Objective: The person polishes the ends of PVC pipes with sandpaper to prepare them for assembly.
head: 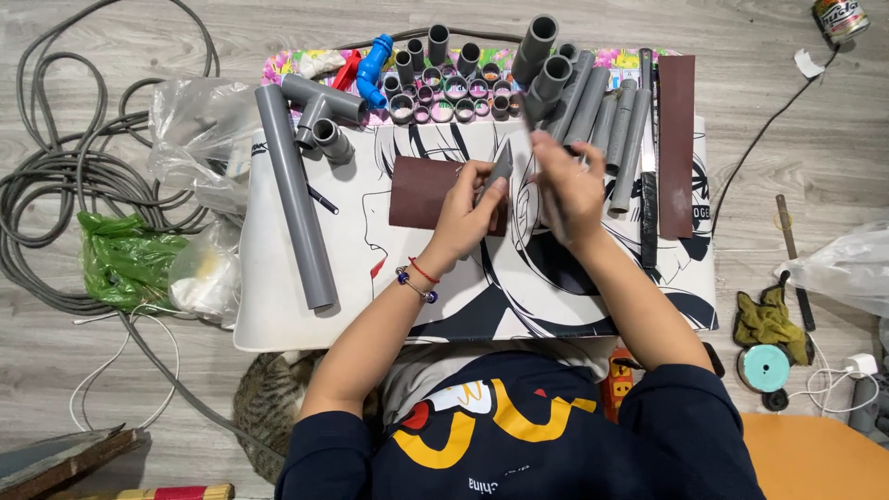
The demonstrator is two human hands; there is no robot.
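While my left hand (468, 208) pinches a short grey pipe piece (500, 167) over the brown sandpaper (421, 190), my right hand (567, 190) is closed on a thin tool, too blurred to ID. Both sit mid-mat, just below the pipe row (602, 116). To do it well, I'd judge: keep left thumb firm, wrist steady, work the edge w/ short light strokes, fingers clear of the tip.
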